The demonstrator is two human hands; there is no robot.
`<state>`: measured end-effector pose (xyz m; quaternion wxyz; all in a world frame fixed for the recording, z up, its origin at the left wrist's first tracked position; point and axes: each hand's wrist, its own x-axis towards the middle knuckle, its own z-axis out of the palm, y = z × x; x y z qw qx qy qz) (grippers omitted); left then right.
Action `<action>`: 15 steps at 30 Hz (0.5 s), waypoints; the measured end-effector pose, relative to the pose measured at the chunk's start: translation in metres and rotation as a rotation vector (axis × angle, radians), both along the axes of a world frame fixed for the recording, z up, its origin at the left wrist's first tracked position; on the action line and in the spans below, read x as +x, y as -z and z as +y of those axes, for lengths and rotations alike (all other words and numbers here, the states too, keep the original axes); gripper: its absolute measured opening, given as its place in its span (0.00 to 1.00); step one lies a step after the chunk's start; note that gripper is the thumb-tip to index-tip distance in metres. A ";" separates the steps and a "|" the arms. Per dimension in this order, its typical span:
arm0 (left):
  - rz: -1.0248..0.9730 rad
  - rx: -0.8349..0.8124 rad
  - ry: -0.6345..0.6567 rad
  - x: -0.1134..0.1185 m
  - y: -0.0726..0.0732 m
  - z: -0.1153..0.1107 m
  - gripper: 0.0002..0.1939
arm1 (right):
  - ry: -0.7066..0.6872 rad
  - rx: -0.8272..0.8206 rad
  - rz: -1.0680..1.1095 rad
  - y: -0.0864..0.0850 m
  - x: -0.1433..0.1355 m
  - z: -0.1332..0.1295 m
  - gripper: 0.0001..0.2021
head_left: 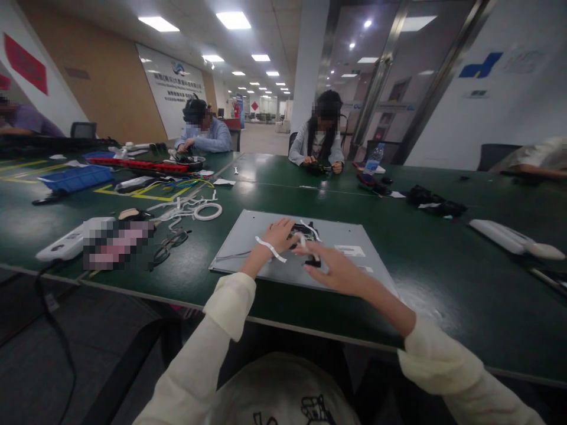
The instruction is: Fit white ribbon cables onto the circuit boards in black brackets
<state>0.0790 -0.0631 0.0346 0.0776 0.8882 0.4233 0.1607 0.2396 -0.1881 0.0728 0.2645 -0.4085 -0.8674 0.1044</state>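
Note:
A flat grey metal panel (248,236) lies on the green table in front of me, with a small black-framed circuit part (313,229) near its middle. My left hand (280,235) rests over that part, fingers extended; its fingertips are partly hidden. A white strip (271,249) lies across my left wrist. My right hand (334,268) hovers over the panel from the right, thumb and forefinger apart. Between them shows a small black piece (312,261), seemingly on the panel. A white curved bit (302,239) is at the right fingertips, too blurred to identify. Pale labels (349,251) sit on the panel's right side.
To the left are a white power strip (75,239), glasses (170,247), a white ring (208,211), loose white strips and a blue tray (77,177). A white elongated device (500,235) lies right. Two people (316,139) work across the table; others sit at the sides.

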 end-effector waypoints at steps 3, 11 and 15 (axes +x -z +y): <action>-0.024 0.064 -0.003 0.024 -0.013 -0.005 0.18 | 0.211 -0.025 0.284 -0.011 0.026 0.030 0.21; -0.022 0.061 -0.139 0.068 -0.001 0.000 0.15 | 0.496 -0.129 0.451 0.065 0.074 0.087 0.27; 0.004 0.006 -0.144 0.068 0.005 0.003 0.15 | 0.504 -0.084 0.378 0.079 0.079 0.087 0.29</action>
